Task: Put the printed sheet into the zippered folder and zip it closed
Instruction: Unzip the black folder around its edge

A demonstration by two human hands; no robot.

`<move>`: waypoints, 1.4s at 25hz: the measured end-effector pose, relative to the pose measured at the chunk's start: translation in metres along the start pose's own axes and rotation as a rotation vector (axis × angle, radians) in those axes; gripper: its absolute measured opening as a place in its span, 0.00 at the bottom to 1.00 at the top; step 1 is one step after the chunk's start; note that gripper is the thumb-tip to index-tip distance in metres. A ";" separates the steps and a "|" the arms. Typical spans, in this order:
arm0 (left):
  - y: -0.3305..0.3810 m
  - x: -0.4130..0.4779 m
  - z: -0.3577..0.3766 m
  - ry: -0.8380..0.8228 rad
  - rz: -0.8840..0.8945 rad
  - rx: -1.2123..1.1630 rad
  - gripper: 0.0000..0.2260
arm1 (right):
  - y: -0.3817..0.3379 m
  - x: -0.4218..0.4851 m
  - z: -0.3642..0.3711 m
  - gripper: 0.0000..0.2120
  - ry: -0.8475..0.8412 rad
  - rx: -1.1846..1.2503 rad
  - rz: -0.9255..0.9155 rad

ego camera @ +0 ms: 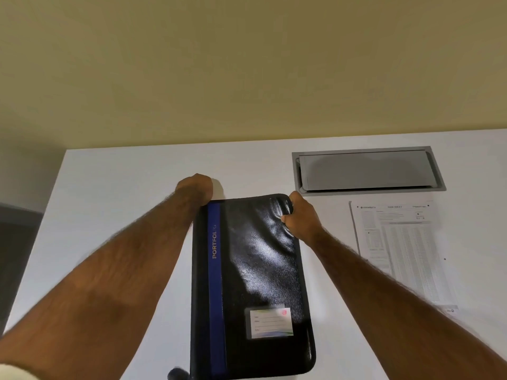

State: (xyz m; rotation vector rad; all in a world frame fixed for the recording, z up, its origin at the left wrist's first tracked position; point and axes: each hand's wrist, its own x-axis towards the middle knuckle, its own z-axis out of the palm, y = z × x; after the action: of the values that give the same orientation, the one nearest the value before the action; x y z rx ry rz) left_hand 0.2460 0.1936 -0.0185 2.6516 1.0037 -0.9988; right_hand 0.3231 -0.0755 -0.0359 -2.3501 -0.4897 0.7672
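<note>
A black zippered folder (255,283) with a blue stripe and a small name label lies closed in the middle of the white table (109,187). My left hand (195,188) curls over its far left corner. My right hand (301,215) grips its far right corner, thumb pressed on the cover. The printed sheet (406,250) lies flat on the table to the right of the folder, partly crossed by my right forearm. Whether either hand holds the zip pull is hidden.
A grey metal cable hatch (367,171) is set into the table behind the sheet. A yellow wall rises behind the table's far edge. The table's left edge drops off to a dark floor. A small dark object (177,374) peeks out at the folder's near left corner.
</note>
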 end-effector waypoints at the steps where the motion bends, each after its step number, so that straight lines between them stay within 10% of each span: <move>1: 0.002 -0.001 -0.002 0.001 -0.010 -0.006 0.19 | 0.000 0.000 0.000 0.16 0.006 -0.003 0.006; 19: 0.152 -0.052 0.000 0.213 0.204 -0.272 0.12 | -0.002 0.002 0.007 0.12 0.026 0.062 0.087; 26: 0.144 -0.032 -0.022 -0.105 0.233 -0.328 0.08 | 0.010 0.008 -0.011 0.09 0.104 0.220 0.083; 35: 0.146 -0.032 -0.005 0.040 0.277 -0.271 0.13 | 0.006 0.036 -0.023 0.16 -0.044 -0.309 -0.229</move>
State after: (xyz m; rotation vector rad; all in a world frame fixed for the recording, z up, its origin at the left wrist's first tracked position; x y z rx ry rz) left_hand 0.3225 0.0656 -0.0097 2.5024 0.6940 -0.7002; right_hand 0.3659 -0.0723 -0.0392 -2.5003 -0.9367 0.6759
